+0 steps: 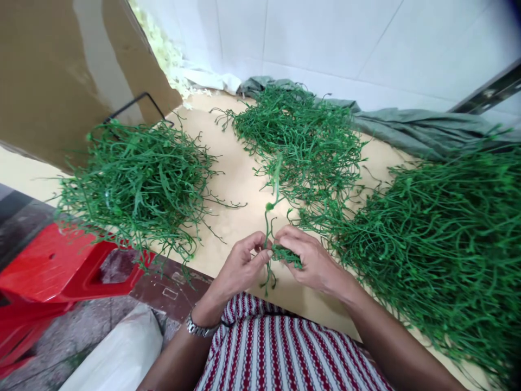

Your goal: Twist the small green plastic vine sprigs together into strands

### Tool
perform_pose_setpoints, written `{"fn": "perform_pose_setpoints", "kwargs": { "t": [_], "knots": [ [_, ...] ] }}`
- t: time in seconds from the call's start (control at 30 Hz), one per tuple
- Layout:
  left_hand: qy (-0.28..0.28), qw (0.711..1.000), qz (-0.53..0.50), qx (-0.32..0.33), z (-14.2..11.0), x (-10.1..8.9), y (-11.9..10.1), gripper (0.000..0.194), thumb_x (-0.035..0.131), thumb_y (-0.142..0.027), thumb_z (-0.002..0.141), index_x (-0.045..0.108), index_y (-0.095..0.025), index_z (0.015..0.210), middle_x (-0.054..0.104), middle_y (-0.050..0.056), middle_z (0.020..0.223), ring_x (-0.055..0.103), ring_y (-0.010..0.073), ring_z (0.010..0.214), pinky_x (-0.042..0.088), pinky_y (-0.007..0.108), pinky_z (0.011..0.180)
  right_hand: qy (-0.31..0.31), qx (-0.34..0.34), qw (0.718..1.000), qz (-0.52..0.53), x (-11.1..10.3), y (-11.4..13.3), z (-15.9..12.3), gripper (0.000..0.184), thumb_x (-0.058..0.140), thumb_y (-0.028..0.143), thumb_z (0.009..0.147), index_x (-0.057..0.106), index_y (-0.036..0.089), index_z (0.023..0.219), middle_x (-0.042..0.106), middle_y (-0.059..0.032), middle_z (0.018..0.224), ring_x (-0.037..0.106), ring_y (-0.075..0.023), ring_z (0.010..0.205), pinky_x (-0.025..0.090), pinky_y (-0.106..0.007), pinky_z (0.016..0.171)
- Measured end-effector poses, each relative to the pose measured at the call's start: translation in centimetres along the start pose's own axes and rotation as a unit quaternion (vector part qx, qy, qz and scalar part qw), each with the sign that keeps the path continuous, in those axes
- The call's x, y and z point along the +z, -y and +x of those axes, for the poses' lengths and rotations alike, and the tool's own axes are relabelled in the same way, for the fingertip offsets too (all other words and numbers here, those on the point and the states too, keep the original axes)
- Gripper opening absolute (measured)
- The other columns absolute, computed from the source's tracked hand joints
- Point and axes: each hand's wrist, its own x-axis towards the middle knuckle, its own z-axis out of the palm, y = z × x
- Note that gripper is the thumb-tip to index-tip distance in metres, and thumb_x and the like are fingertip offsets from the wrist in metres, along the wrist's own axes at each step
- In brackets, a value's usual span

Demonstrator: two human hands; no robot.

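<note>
Between finger and thumb, my left hand (246, 262) pinches a thin green plastic stem (266, 225) that stands roughly upright, its lower forked ends hanging below the fingers. My right hand (311, 259) is closed around a small bunch of green sprigs (288, 256), and its fingertips meet the left ones at the stem. Both hands are over the table's near edge. To the left lies a loose heap of green sprigs (142, 184). Beyond my hands is a second pile (301, 136), and a larger, denser pile (443, 244) fills the right side.
A cardboard box (61, 70) stands at the back left, with a black wire handle (130, 106) by it. Grey-green cloth (415, 125) runs along the white wall. Below the table on the left are a red plastic stool (52, 266) and a white sack (118, 353).
</note>
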Motion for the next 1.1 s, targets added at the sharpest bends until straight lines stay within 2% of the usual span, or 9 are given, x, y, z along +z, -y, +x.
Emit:
{"fn": "perform_pose_setpoints", "kwargs": {
  "t": [0.13, 0.27, 0.43, 0.5, 0.6, 0.7, 0.77, 0.9, 1.1],
  "knots": [
    [0.015, 0.999, -0.023, -0.028, -0.1, 0.2, 0.5, 0.013, 0.052, -0.023, 0.077, 0.052, -0.014, 0.068, 0.047, -0.001, 0.064, 0.043, 0.0112, 0.063, 0.035, 0.023, 0.060, 0.017, 0.054, 0.998, 0.042, 0.1, 0.2, -0.2, 0.013, 0.046, 0.005, 0.070, 0.044, 0.017, 0.071, 0.045, 0.0017, 0.065, 0.043, -0.0117, 0.061, 0.033, -0.022, 0.057],
    [0.082, 0.993, -0.046, -0.064, -0.3, -0.3, 0.2, 0.013, 0.056, -0.021, 0.072, 0.052, -0.013, 0.063, 0.044, -0.003, 0.058, 0.038, 0.0086, 0.056, 0.030, 0.021, 0.053, 0.110, 0.095, 0.981, 0.126, -0.5, 0.3, -0.4, 0.012, 0.048, 0.013, 0.077, 0.045, 0.018, 0.066, 0.045, 0.0034, 0.059, 0.042, -0.0094, 0.053, 0.030, -0.021, 0.049],
    [0.223, 0.963, -0.099, -0.110, -0.4, -1.0, 0.1, 0.014, 0.060, -0.020, 0.068, 0.054, -0.012, 0.058, 0.042, -0.004, 0.051, 0.032, 0.0067, 0.048, 0.023, 0.021, 0.046, 0.219, 0.047, 0.941, 0.254, -1.7, 0.3, -0.2, 0.013, 0.051, 0.016, 0.075, 0.052, 0.017, 0.062, 0.050, 0.0019, 0.058, 0.045, -0.0102, 0.055, 0.034, -0.022, 0.051],
    [0.241, 0.952, -0.144, -0.122, -0.3, -1.1, 0.4, 0.015, 0.062, -0.022, 0.067, 0.056, -0.012, 0.058, 0.042, -0.004, 0.049, 0.031, 0.0059, 0.045, 0.021, 0.021, 0.044, 0.263, 0.016, 0.920, 0.288, -2.1, 0.1, -0.1, 0.014, 0.051, 0.020, 0.077, 0.055, 0.017, 0.063, 0.053, 0.0006, 0.061, 0.047, -0.0112, 0.058, 0.037, -0.023, 0.054],
    [0.149, 0.961, -0.205, -0.113, 0.1, -1.0, 0.8, 0.016, 0.069, -0.024, 0.063, 0.060, -0.011, 0.062, 0.050, -0.001, 0.051, 0.041, 0.0070, 0.046, 0.029, 0.021, 0.046, 0.198, 0.058, 0.925, 0.320, -2.2, -0.6, -0.1, 0.015, 0.055, 0.028, 0.078, 0.058, 0.017, 0.069, 0.055, -0.0002, 0.064, 0.047, -0.0108, 0.057, 0.036, -0.024, 0.053],
    [0.019, 0.970, -0.229, -0.078, 0.5, -0.9, 1.0, 0.015, 0.072, -0.023, 0.061, 0.063, -0.011, 0.064, 0.057, 0.001, 0.056, 0.049, 0.0092, 0.052, 0.036, 0.022, 0.052, -0.010, 0.180, 0.912, 0.369, -1.3, -1.3, -0.2, 0.023, 0.059, 0.040, 0.076, 0.060, 0.017, 0.078, 0.057, -0.0007, 0.069, 0.044, -0.0090, 0.052, 0.036, -0.023, 0.048],
    [-0.025, 0.971, -0.231, -0.057, 0.7, -0.6, 1.1, 0.014, 0.073, -0.022, 0.060, 0.063, -0.011, 0.062, 0.056, 0.000, 0.056, 0.048, 0.0087, 0.052, 0.037, 0.022, 0.052, -0.095, 0.226, 0.891, 0.383, -0.4, -1.3, -0.1, 0.028, 0.063, 0.043, 0.072, 0.060, 0.017, 0.082, 0.059, -0.0011, 0.072, 0.046, -0.0093, 0.053, 0.039, -0.024, 0.051],
    [-0.104, 0.967, -0.229, -0.040, 0.9, 0.5, 1.3, 0.015, 0.073, -0.021, 0.060, 0.060, -0.012, 0.059, 0.054, -0.002, 0.053, 0.044, 0.0063, 0.048, 0.035, 0.019, 0.047, -0.088, 0.208, 0.908, 0.352, 1.5, -0.4, 0.5, 0.023, 0.064, 0.038, 0.071, 0.060, 0.016, 0.080, 0.058, -0.0010, 0.074, 0.052, -0.0121, 0.067, 0.043, -0.025, 0.062],
    [-0.196, 0.957, -0.208, -0.040, 1.0, 2.0, 1.3, 0.012, 0.069, -0.017, 0.060, 0.058, -0.013, 0.056, 0.057, -0.003, 0.053, 0.045, 0.0056, 0.046, 0.035, 0.017, 0.044, -0.072, 0.242, 0.943, 0.218, 3.0, 0.4, 0.5, 0.021, 0.064, 0.032, 0.068, 0.049, 0.017, 0.071, 0.043, 0.0057, 0.061, 0.038, -0.0081, 0.055, 0.033, -0.020, 0.050]
  ]
}}
